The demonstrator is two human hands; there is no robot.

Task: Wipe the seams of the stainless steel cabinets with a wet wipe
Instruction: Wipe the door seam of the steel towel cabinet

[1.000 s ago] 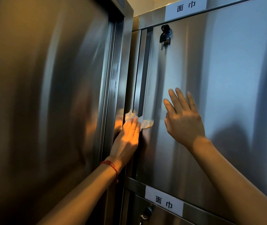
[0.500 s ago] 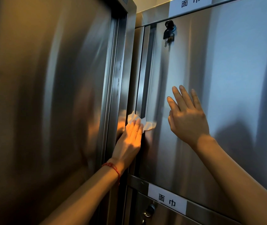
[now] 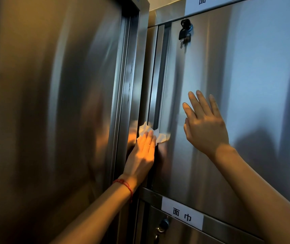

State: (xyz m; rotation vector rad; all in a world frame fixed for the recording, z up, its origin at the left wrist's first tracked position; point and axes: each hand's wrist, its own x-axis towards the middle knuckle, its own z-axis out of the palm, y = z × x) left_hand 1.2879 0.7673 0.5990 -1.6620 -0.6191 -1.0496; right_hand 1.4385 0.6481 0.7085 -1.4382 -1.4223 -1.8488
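Observation:
A white wet wipe [image 3: 145,130] lies against the vertical seam [image 3: 155,81] at the left edge of a stainless steel cabinet door [image 3: 228,85]. My left hand [image 3: 143,152], with a red string at the wrist, presses the wipe onto the seam with straight fingers. My right hand [image 3: 203,126] rests flat on the door to the right of the seam, fingers spread upward and holding nothing.
A tall steel panel [image 3: 52,111] fills the left side, close to my left arm. A black key [image 3: 184,33] hangs in the lock at the door's top. White labels [image 3: 182,213] sit on the rails below and above. A lower door has another lock [image 3: 163,224].
The view has shifted a little, so hands and door appear lower and further right. My left hand with the wipe stays at about the same height on the seam. My right hand stays flat on the door.

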